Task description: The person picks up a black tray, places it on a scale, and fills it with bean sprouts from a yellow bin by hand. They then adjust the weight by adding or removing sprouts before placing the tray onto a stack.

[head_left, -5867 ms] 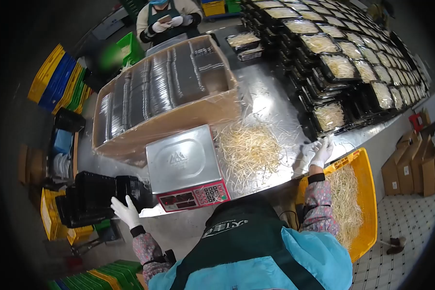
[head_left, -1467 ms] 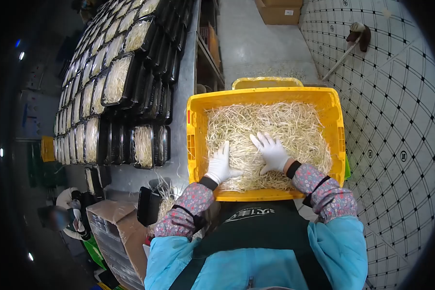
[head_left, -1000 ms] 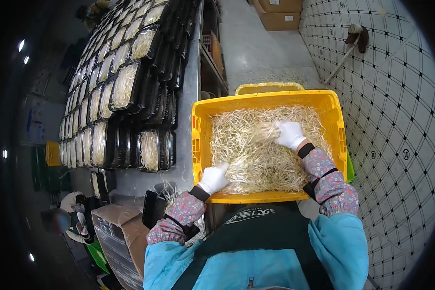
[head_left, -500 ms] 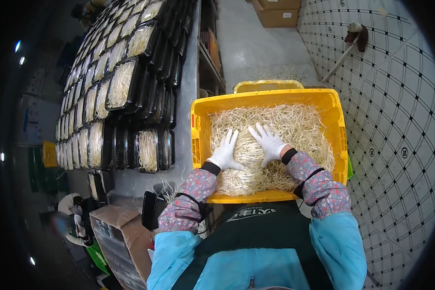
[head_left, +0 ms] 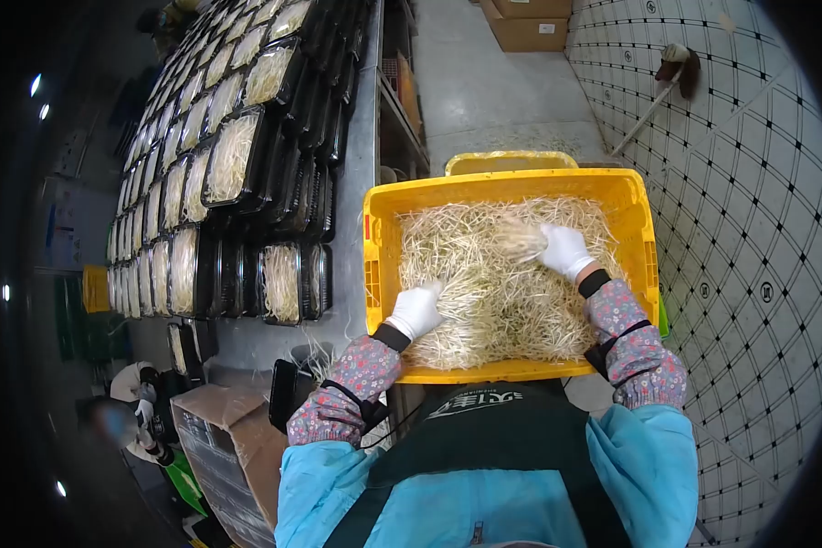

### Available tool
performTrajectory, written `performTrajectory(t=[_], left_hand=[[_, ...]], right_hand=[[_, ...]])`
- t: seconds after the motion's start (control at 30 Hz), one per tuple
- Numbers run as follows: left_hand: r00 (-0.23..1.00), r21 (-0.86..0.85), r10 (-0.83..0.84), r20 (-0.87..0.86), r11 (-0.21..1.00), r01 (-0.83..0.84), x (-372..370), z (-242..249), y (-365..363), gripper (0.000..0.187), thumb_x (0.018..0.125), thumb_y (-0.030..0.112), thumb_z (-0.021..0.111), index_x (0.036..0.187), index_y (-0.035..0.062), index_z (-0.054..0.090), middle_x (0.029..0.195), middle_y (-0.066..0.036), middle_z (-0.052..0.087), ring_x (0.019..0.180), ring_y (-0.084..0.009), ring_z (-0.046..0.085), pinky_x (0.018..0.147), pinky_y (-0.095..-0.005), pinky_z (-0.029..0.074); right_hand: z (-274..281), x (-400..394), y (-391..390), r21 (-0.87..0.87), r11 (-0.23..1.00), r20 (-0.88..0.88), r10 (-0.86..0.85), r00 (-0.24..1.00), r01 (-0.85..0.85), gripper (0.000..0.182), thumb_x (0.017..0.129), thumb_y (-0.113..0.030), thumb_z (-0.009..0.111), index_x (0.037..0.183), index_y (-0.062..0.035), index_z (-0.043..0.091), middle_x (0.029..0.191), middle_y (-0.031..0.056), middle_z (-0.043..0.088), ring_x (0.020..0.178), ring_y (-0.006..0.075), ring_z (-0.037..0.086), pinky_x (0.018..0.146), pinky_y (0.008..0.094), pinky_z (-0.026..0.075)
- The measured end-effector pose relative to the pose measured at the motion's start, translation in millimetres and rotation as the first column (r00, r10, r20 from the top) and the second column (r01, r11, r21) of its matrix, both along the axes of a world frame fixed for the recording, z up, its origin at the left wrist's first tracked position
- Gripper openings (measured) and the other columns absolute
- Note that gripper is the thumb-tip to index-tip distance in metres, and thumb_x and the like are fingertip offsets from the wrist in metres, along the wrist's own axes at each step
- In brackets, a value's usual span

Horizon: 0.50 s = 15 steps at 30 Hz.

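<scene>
So on the left there's a big stack of filled black trays (head_left: 233, 160) on the tabletop (head_left: 356, 192). Next up, a yellow crate (head_left: 511, 186) full of pale sprouts (head_left: 530, 315). Gloved left hand (head_left: 416, 310) has its grip closed on some sprouts, and the right hand's (head_left: 566, 251) grip is closed around a loose bunch, upper right in the crate.

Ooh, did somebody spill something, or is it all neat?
Some thin, pale, loose sprouts lie scattered on the grey metal table, outside the black plastic trays and yellow plastic crate. That looks a little messy; I see nothing broken.
</scene>
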<state>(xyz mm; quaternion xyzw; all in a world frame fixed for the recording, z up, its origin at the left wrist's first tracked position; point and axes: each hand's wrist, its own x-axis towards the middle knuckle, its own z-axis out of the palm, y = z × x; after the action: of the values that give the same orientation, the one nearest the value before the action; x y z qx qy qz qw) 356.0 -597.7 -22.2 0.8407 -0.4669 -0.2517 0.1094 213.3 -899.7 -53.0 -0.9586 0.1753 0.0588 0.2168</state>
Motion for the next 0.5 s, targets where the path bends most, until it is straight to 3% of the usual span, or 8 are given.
performTrajectory(t=[0.1, 0.17, 0.23, 0.27, 0.3, 0.37, 0.4, 0.5], left_hand=[[0.984, -0.098, -0.129, 0.122, 0.985, 0.141, -3, -12, 4, 0.047, 0.070, 0.023, 0.078, 0.111, 0.0078, 0.062, 0.107, -0.017, 0.067, 0.097, -0.0364, 0.066, 0.082, -0.0402, 0.054], [0.983, -0.084, -0.141, 0.117, 0.985, 0.151, -14, 0, -4, 0.060, 0.068, 0.021, 0.079, 0.124, 0.0083, 0.058, 0.115, -0.017, 0.064, 0.104, -0.0350, 0.063, 0.087, -0.0391, 0.053], [0.973, -0.186, -0.076, 0.218, 0.976, 0.118, -20, 4, -3, 0.069, 0.071, 0.021, 0.077, 0.134, 0.0081, 0.053, 0.121, -0.017, 0.062, 0.109, -0.0355, 0.062, 0.093, -0.0414, 0.051], [0.956, -0.226, -0.051, 0.288, 0.967, 0.120, -18, -6, 8, 0.063, 0.073, 0.020, 0.076, 0.131, 0.0064, 0.057, 0.125, -0.018, 0.063, 0.114, -0.0365, 0.061, 0.100, -0.0440, 0.048], [0.956, -0.221, -0.045, 0.290, 0.969, 0.113, -15, 2, 17, 0.063, 0.073, 0.020, 0.076, 0.131, 0.0064, 0.057, 0.125, -0.018, 0.063, 0.114, -0.0365, 0.061, 0.100, -0.0440, 0.048], [0.999, -0.261, 0.019, 0.028, 0.965, -0.011, -7, 24, 39, 0.054, 0.075, 0.018, 0.074, 0.126, 0.0058, 0.061, 0.130, -0.017, 0.062, 0.119, -0.0375, 0.059, 0.104, -0.0452, 0.046], [0.994, -0.357, 0.082, 0.075, 0.933, -0.050, -4, 25, 52, 0.044, 0.078, 0.012, 0.070, 0.121, 0.0057, 0.065, 0.128, -0.016, 0.064, 0.120, -0.0379, 0.059, 0.106, -0.0463, 0.045], [0.869, -0.525, 0.371, 0.327, 0.836, -0.159, 0, 45, 70, 0.059, 0.087, 0.012, 0.066, 0.142, 0.0022, 0.048, 0.145, -0.025, 0.047, 0.138, -0.0452, 0.040, 0.112, -0.0492, 0.035]], right_hand=[[49, 23, 17, 0.091, 0.992, 0.050, -0.093, 0.994, 0.088, 0.027, 0.082, -0.031, 0.066, 0.102, -0.0131, 0.067, 0.092, 0.0158, 0.072, 0.086, 0.0366, 0.069, 0.077, 0.0461, 0.055], [52, 48, 42, 0.222, 0.975, -0.073, 0.026, 0.997, -0.009, 0.051, 0.079, -0.036, 0.071, 0.122, -0.0115, 0.061, 0.110, 0.0183, 0.070, 0.101, 0.0360, 0.067, 0.087, 0.0453, 0.054], [9, 56, 72, 0.165, 0.963, -0.073, 0.227, 0.971, -0.213, 0.083, 0.076, -0.035, 0.076, 0.145, -0.0060, 0.042, 0.135, 0.0213, 0.057, 0.124, 0.0353, 0.056, 0.103, 0.0426, 0.046], [5, 60, 76, 0.297, 0.914, -0.190, 0.340, 0.921, -0.276, 0.107, 0.073, -0.035, 0.080, 0.155, -0.0008, 0.021, 0.154, 0.0217, 0.038, 0.139, 0.0356, 0.041, 0.114, 0.0399, 0.036], [-8, 61, 77, 0.301, 0.910, -0.186, 0.349, 0.918, -0.284, 0.107, 0.073, -0.035, 0.080, 0.155, -0.0008, 0.021, 0.154, 0.0217, 0.038, 0.139, 0.0356, 0.041, 0.114, 0.0399, 0.036], [-35, 62, 70, 0.349, 0.885, -0.097, 0.360, 0.928, -0.308, 0.107, 0.074, -0.037, 0.080, 0.155, 0.0005, 0.022, 0.156, 0.0219, 0.035, 0.143, 0.0347, 0.037, 0.117, 0.0378, 0.032], [-15, 66, 61, 0.442, 0.858, -0.154, 0.358, 0.921, -0.260, 0.107, 0.075, -0.038, 0.080, 0.156, -0.0004, 0.021, 0.158, 0.0220, 0.032, 0.145, 0.0334, 0.034, 0.118, 0.0369, 0.030], [-2, 81, 51, 0.486, 0.871, -0.156, 0.170, 0.973, -0.074, 0.102, 0.077, -0.042, 0.079, 0.154, -0.0001, 0.026, 0.156, 0.0237, 0.034, 0.145, 0.0335, 0.034, 0.119, 0.0360, 0.029]])
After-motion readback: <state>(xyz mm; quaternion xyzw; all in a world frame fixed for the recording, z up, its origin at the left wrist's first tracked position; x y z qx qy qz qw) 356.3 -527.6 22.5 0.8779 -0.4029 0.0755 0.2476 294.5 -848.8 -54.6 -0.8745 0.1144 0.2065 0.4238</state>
